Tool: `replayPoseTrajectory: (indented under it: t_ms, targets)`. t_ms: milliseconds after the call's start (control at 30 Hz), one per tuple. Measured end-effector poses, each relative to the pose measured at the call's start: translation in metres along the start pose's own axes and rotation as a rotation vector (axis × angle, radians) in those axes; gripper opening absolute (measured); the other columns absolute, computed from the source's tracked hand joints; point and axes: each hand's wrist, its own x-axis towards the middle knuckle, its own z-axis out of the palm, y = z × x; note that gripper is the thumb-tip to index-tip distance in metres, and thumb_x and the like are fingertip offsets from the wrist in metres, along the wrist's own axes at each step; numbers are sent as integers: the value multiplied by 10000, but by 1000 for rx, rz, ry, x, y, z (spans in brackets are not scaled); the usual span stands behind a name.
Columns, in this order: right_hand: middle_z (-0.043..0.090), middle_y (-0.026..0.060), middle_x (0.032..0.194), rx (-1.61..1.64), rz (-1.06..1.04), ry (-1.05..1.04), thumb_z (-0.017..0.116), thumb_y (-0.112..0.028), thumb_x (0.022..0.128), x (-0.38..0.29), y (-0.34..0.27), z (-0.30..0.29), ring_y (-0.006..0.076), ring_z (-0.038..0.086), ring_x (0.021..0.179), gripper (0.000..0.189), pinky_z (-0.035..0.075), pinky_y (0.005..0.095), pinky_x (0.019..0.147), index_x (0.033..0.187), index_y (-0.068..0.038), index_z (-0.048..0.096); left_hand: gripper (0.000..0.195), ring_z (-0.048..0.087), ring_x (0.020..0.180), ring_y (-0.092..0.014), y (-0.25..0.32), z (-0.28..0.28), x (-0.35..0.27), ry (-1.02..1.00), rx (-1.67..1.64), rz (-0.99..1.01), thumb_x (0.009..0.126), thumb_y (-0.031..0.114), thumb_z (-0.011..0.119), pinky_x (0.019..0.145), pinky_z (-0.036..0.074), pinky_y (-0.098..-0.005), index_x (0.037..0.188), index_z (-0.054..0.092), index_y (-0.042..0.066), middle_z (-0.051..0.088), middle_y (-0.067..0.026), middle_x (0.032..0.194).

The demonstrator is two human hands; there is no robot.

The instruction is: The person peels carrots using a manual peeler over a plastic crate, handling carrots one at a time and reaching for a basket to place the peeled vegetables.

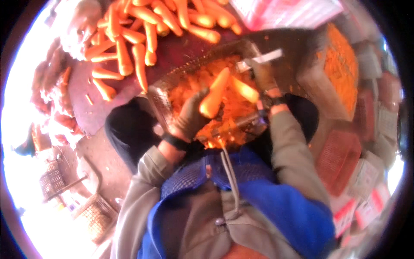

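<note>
My left hand (192, 113), in a dark work glove, grips a thick peeled-looking carrot (215, 95), its narrow end pointing away from me. Gloved too, my right hand (264, 76) is closed around a white, flat hand tool (266, 56); blur hides whether it is a knife or a peeler. A second, shorter carrot piece (245, 90) shows between the hands, and I cannot tell whether it lies loose or is touched. Beneath both hands is a rectangular tub (158, 106) between my knees, holding orange carrot peelings or shreds (187, 85).
Whole carrots (152, 19) lie heaped on a dark reddish surface (119, 90) ahead. At right stands a pale container (318, 81) filled with orange bits (341, 64), with a red plastic crate (339, 162) nearer. Wicker baskets (95, 217) sit at lower left.
</note>
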Motion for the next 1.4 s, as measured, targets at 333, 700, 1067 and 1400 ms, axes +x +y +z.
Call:
replayPoseTrajectory:
  t_ms: [333,700,1067,1400]
  targets:
    - [721,46,776,-91,-237,-311,745,-216,793,-65,-82,43,123,666,654,165,521,273,567,807,-52,731,531,663,814,-243,7,-11,-18,-74,56,156,923,419,577,690,547,-370,1165,547,-52,663,-157,967]
    - [673,15,680,-164,-492,-379,758,-244,807,-81,-91,43,103,605,600,216,484,266,559,789,-37,698,477,665,782,-220,12,10,-42,-82,31,154,948,407,564,708,560,-335,1147,571,-27,668,-111,931]
    - [680,31,690,68,-503,-531,726,-200,830,-145,-101,49,102,606,587,189,471,243,538,810,-13,711,388,668,848,-181,13,44,-70,-113,-6,167,987,317,523,727,562,-300,1181,561,-17,666,-87,992]
    - [676,56,765,46,-366,-653,666,-157,854,-177,-115,49,121,608,670,132,466,253,626,810,-35,689,495,651,892,-257,15,11,-56,-203,-127,90,982,422,490,789,542,-386,1200,546,-19,649,-145,1030]
